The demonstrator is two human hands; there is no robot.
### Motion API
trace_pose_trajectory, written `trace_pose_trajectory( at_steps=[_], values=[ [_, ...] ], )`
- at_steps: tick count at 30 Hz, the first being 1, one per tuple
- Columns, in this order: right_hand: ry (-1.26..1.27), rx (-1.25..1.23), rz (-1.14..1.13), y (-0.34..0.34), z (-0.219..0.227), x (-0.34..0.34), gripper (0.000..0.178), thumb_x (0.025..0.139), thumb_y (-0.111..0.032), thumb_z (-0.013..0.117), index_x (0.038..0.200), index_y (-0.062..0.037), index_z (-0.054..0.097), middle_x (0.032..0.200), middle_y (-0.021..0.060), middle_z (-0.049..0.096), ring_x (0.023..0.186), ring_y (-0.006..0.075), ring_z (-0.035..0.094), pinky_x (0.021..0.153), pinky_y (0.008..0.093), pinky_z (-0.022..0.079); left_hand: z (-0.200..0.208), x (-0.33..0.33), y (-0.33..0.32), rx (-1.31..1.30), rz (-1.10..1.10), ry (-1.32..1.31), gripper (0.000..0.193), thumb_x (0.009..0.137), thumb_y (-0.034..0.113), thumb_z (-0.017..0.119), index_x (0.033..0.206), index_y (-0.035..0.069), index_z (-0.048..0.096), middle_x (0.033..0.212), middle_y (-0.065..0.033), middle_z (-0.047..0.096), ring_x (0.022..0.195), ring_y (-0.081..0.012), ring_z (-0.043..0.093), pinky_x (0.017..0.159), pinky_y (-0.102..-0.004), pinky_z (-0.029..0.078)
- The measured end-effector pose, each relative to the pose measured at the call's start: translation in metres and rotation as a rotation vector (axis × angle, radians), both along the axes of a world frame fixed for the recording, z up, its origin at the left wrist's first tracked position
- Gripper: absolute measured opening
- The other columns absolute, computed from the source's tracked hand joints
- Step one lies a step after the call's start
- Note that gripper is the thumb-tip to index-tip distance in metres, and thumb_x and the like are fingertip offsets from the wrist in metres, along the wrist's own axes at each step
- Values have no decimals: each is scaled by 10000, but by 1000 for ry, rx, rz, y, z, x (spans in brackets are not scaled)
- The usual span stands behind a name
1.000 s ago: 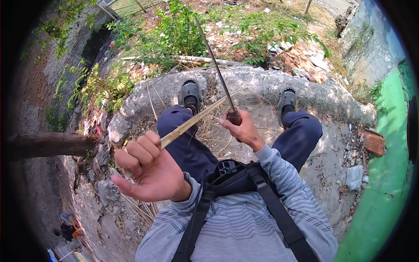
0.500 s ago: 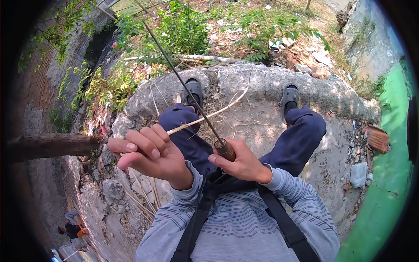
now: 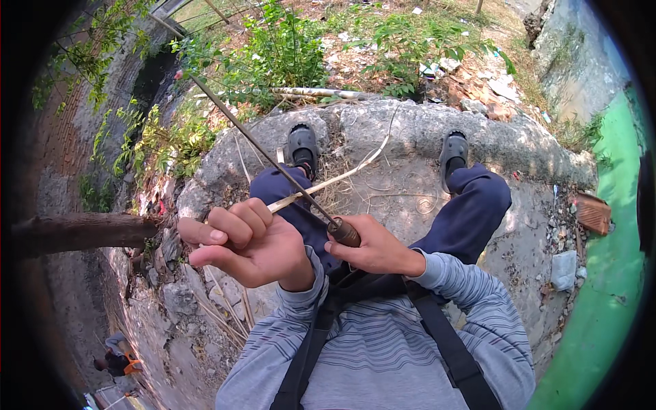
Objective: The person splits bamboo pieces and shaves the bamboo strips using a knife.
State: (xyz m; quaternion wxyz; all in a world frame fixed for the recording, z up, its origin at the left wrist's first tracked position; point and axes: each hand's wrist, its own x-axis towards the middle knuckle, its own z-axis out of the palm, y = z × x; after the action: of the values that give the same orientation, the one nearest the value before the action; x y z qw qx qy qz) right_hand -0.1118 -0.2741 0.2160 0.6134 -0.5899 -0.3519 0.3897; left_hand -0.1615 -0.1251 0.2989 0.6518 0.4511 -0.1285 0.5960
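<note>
My left hand (image 3: 249,242) is closed, palm up, with its fingers curled round a pale split strip (image 3: 335,180), which looks like bamboo or cane. From the fingers the strip runs up and right, bending and thinning toward its far end. My right hand (image 3: 376,247) grips the round brown handle (image 3: 345,233) of a long narrow-bladed tool, seen nearly edge-on. Its blade (image 3: 256,145) slants up and left, crossing the strip just right of my left fingers. Whether blade and strip touch there I cannot tell.
Loose pale strips (image 3: 219,307) lie by my left side. My shoes (image 3: 303,145) rest on a cracked concrete ledge (image 3: 383,130). A tree trunk (image 3: 89,231) juts in at left; a green wall (image 3: 601,273) curves along the right, near a brick (image 3: 593,213). Another person (image 3: 121,359) is far lower left.
The blade has tipped further left and lower, showing more of its face, and its handle has turned with my right hand. My left hand has shifted slightly right with the strip.
</note>
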Motion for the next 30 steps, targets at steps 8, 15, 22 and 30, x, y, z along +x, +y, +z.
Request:
trace_pose_trajectory(
  at_steps=[8,15,22,30],
  values=[
    [-83,37,-12,8,4,-3,196,946,-171,714,893,-19,602,644,16,569,604,89,540,567,305,433,6,2,0,-33,46,-92,384,1147,427,382,926,117,328,619,33,254,501,-52,147,469,-269,134],
    [36,-62,-65,10,-35,13,204,929,-186,717,880,-16,615,674,20,582,601,104,497,554,311,404,-6,7,5,-141,38,-26,392,1142,429,406,892,140,320,633,38,251,521,-55,145,492,-272,146],
    [-121,-94,-113,9,-63,25,181,913,-174,697,880,-9,631,635,8,559,563,102,496,536,318,401,8,-7,6,-65,47,-89,399,1129,451,427,906,135,327,629,42,252,515,-46,137,485,-269,129],
    [-132,-149,-126,17,-118,35,223,905,-170,702,821,8,595,620,5,525,565,92,486,532,330,393,3,-11,12,-57,79,-55,412,1125,473,424,908,135,329,632,48,247,510,-39,136,479,-266,121]
  ],
)
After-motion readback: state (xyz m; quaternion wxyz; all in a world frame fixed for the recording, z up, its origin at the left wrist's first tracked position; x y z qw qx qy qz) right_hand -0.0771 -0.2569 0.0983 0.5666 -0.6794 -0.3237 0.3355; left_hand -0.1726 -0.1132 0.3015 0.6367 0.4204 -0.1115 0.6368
